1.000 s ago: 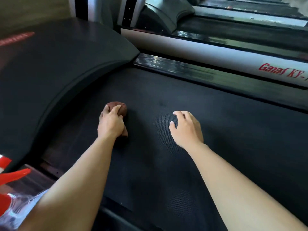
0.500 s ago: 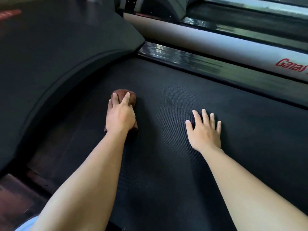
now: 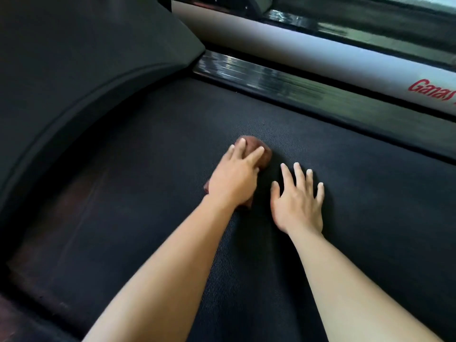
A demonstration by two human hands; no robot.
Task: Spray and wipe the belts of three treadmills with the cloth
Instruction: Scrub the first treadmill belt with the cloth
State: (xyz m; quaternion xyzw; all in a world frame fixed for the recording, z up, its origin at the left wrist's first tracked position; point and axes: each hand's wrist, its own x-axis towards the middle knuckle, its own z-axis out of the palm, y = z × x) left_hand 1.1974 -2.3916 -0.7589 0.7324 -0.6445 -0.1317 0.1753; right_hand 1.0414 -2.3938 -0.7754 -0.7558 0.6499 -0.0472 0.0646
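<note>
A bunched brown cloth [image 3: 262, 154] lies on the black treadmill belt [image 3: 375, 193], near its front end. My left hand [image 3: 234, 180] lies on top of the cloth and presses it down, with the fingers stretched over it; the thumb is hidden. Cloth shows beyond the fingertips and under the wrist. My right hand [image 3: 298, 201] rests flat on the belt just right of the cloth, fingers spread and straight, holding nothing.
The curved black motor cover [image 3: 86, 58] rises at the left. A glossy dark side rail [image 3: 296, 87] borders the belt's far edge. Beyond it runs the neighbouring treadmill's white frame [image 3: 320, 58] with red lettering. Wooden floor shows at the lower left corner.
My left hand slid the cloth rightward, close to my right hand. The right hand went from raised and curled to flat on the belt. The red spray bottle at lower left left the view.
</note>
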